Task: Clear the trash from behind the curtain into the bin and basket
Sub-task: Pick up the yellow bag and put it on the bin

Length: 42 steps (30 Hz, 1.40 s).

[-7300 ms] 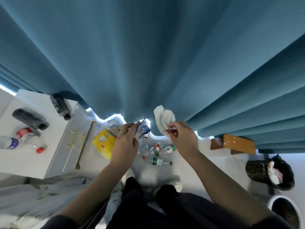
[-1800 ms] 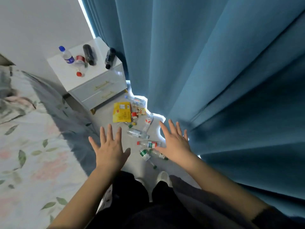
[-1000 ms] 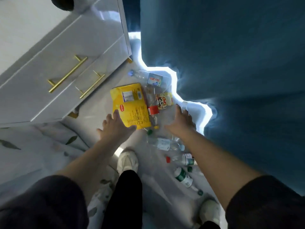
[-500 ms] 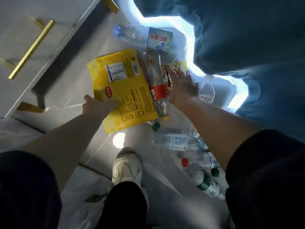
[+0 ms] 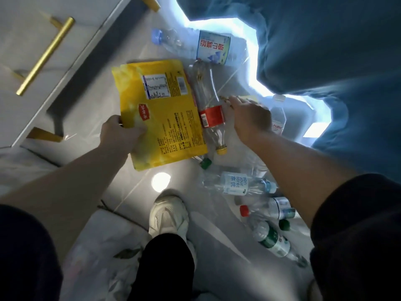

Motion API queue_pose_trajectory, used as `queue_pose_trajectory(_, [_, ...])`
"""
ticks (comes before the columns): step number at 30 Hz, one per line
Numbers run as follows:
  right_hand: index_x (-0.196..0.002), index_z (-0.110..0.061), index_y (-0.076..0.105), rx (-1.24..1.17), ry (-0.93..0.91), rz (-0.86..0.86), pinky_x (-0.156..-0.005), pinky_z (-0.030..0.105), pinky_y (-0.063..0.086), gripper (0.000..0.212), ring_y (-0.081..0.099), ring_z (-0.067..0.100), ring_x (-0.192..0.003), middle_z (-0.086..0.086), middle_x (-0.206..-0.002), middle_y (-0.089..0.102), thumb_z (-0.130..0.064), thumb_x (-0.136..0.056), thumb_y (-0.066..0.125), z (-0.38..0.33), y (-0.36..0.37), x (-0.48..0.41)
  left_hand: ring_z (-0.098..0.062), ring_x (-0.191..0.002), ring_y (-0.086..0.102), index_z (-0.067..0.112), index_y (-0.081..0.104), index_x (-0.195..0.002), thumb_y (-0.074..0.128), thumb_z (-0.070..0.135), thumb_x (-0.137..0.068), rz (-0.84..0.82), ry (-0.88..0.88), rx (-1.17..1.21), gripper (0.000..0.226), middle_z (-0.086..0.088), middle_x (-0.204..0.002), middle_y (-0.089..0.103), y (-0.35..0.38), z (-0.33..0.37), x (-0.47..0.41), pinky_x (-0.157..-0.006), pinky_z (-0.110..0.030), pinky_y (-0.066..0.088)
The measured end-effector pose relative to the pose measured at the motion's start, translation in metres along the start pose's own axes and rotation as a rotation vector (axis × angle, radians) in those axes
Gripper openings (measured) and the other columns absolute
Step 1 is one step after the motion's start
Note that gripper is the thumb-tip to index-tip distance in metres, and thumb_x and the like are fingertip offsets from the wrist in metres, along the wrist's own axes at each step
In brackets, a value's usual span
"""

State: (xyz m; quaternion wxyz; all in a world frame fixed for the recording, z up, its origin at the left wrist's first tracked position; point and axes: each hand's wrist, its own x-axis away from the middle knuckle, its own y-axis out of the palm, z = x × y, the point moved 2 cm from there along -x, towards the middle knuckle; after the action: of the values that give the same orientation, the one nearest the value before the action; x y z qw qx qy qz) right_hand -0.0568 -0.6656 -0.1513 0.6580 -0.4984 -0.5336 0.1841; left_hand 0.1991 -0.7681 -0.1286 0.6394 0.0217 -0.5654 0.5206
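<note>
Trash lies on the grey floor at the foot of the blue curtain. My left hand grips the lower left edge of a large yellow snack bag. My right hand holds a small yellow wrapper, mostly hidden under its fingers. Between my hands lies an empty bottle with a red label. A big clear bottle with a blue cap lies at the curtain hem. A small white-capped bottle lies past my right hand.
A white nightstand with gold handles stands at the upper left. Several more empty bottles lie on the floor at the right, near my right arm. My white shoe is below the bag. Floral bedding fills the lower left.
My left hand has closed on the yellow bag's edge and lifted it slightly. My right hand has picked up the small wrapper and drawn it right, away from the red-label bottle.
</note>
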Motion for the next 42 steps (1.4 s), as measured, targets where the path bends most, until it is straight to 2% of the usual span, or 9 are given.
queue_pose_trajectory(5, [-0.141,-0.019,0.046,-0.034,-0.016,0.012,-0.097,0.043,0.043,0.049,0.052,0.03,-0.125,0.006,-0.137,0.056,-0.003,-0.096,0.045,0.007,-0.049,0.043,-0.02,-0.095,0.054,0.011,0.051,-0.129,0.072,0.024,-0.083,0.05,0.05,0.003,0.052,0.0,-0.11,0.055,-0.036,0.009,0.045,-0.077,-0.034,0.046])
queue_pose_trajectory(13, [-0.141,-0.022,0.042,-0.025,-0.023,-0.09,-0.096,0.039,0.042,0.049,0.049,0.026,-0.128,0.003,-0.139,0.053,-0.005,-0.095,0.042,0.012,-0.157,0.153,-0.027,-0.103,0.055,0.01,0.05,-0.131,0.072,0.026,-0.083,0.078,-0.041,-0.053,0.055,-0.009,-0.118,0.057,-0.112,0.038,0.164,-0.077,-0.037,0.045])
queue_pose_trajectory(18, [-0.14,-0.022,0.043,-0.04,-0.001,-0.071,-0.095,0.035,0.04,0.047,0.046,0.023,-0.131,0.0,-0.141,0.052,-0.007,-0.096,0.038,0.01,-0.245,0.232,-0.022,-0.095,0.055,0.011,0.052,-0.128,0.073,0.025,-0.082,0.024,-0.033,-0.023,0.053,-0.007,-0.115,0.059,-0.156,0.075,0.255,-0.076,-0.036,0.048])
queue_pose_trajectory(25, [-0.144,-0.023,0.037,-0.091,-0.025,-0.017,-0.101,0.036,0.034,0.047,0.038,0.022,-0.136,-0.003,-0.149,0.044,-0.011,-0.098,0.038,0.012,-0.345,0.351,-0.024,-0.098,0.062,0.011,0.053,-0.125,0.071,0.018,-0.083,-0.06,0.041,0.087,0.046,-0.007,-0.116,0.062,-0.202,0.111,0.402,-0.084,-0.042,0.055])
queue_pose_trajectory(30, [-0.148,-0.026,0.032,-0.133,-0.109,0.107,-0.108,0.034,0.026,0.064,0.03,0.018,-0.142,-0.006,-0.154,0.035,0.001,-0.091,0.042,0.047,-0.397,0.445,-0.021,-0.094,0.063,0.012,0.053,-0.121,0.07,0.018,-0.085,-0.098,0.156,0.103,0.04,-0.004,-0.111,0.062,-0.204,0.104,0.515,-0.078,-0.038,0.056])
queue_pose_trajectory(33, [-0.15,-0.026,0.029,-0.158,-0.128,0.167,-0.111,0.033,0.022,0.066,0.026,0.017,-0.144,-0.006,-0.157,0.031,0.003,-0.092,0.041,0.078,-0.418,0.516,-0.019,-0.087,0.061,0.013,0.052,-0.12,0.069,0.017,-0.086,-0.097,0.205,0.158,0.038,-0.002,-0.108,0.06,-0.194,0.091,0.587,-0.069,-0.032,0.053])
queue_pose_trajectory(38, [-0.15,-0.025,0.03,-0.229,-0.115,0.224,-0.113,0.033,0.021,0.062,0.026,0.017,-0.145,-0.005,-0.156,0.033,0.001,-0.094,0.039,0.122,-0.439,0.622,-0.019,-0.086,0.063,0.019,0.051,-0.11,0.068,0.015,-0.085,-0.177,0.265,0.229,0.03,-0.004,-0.108,0.062,-0.165,0.076,0.688,-0.068,-0.032,0.053])
queue_pose_trajectory(40, [-0.148,-0.023,0.036,-0.32,-0.102,0.252,-0.111,0.037,0.029,0.055,0.034,0.022,-0.141,-0.002,-0.151,0.041,-0.002,-0.097,0.04,0.134,-0.449,0.654,-0.018,-0.087,0.064,0.017,0.053,-0.114,0.069,0.016,-0.085,-0.229,0.292,0.225,0.033,-0.002,-0.108,0.064,-0.157,0.077,0.715,-0.064,-0.03,0.053])
queue_pose_trajectory(42, [-0.144,-0.021,0.042,-0.452,-0.069,0.319,-0.102,0.038,0.04,0.047,0.045,0.024,-0.131,0.001,-0.143,0.052,-0.005,-0.1,0.04,0.144,-0.46,0.682,-0.019,-0.091,0.065,0.016,0.055,-0.117,0.069,0.018,-0.085,-0.278,0.331,0.203,0.036,-0.001,-0.109,0.065,-0.151,0.086,0.736,-0.069,-0.034,0.056])
